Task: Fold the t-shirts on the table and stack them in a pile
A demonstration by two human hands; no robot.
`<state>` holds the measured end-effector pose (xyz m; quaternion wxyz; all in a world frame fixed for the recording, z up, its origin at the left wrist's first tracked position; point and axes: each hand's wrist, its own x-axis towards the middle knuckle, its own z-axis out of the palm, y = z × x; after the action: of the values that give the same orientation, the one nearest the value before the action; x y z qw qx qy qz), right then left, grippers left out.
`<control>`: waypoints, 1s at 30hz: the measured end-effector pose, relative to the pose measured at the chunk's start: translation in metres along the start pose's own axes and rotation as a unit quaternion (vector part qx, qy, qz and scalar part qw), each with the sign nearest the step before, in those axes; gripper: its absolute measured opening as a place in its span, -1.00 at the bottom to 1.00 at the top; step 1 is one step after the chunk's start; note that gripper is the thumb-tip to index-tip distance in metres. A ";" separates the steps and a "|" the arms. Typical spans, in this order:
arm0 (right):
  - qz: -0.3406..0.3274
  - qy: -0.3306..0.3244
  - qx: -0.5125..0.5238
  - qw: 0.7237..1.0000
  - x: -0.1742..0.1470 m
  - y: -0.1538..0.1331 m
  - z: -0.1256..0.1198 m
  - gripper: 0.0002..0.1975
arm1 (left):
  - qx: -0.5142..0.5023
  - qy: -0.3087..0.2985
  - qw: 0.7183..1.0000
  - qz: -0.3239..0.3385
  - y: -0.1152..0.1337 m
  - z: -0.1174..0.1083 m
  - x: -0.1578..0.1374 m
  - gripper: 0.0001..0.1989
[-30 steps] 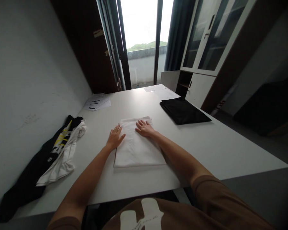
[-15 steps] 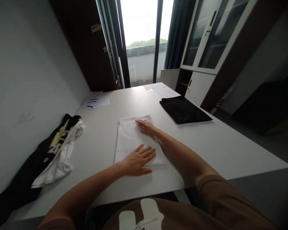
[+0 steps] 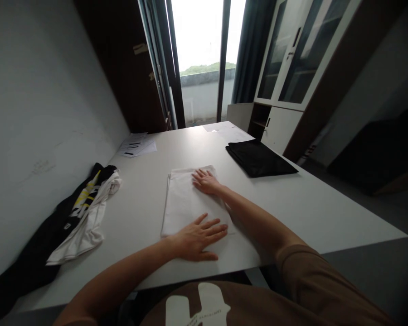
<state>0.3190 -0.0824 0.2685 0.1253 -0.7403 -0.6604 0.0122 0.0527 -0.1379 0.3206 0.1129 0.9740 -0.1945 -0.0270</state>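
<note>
A folded white cloth (image 3: 182, 199), which looks like a garment, lies flat on the white table (image 3: 136, 213) in front of me. Across its near edge rests my left hand (image 3: 199, 237), palm down with fingers spread, the thumb over the bare tabletop. My right hand (image 3: 206, 180) lies flat on the cloth's far right part, fingers stretched out. Both hands touch the cloth from above and grip nothing. The cloth's right edge is partly hidden by my right hand and forearm.
To the right lies a folded black cloth (image 3: 260, 157). A crumpled black and white garment (image 3: 85, 213) lies at the left by the wall. Papers (image 3: 136, 145) sit at the far left, and more sheets (image 3: 229, 130) at the far edge. A glass-door cabinet (image 3: 292, 68) stands behind.
My left hand has slid slightly toward me and to the right along the near edge. The right hand's fingers have spread a little at the far part. The view has tilted slightly.
</note>
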 end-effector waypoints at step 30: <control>0.107 0.000 -0.026 0.994 0.012 0.062 -0.007 -0.37 | 0.030 0.003 0.991 -0.130 -0.011 0.009 -0.077 -0.26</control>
<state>0.3826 -0.0783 0.2646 0.1042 -0.8098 -0.5773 0.0085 -0.0146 -0.1000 0.3099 0.0802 0.9940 -0.0668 -0.0323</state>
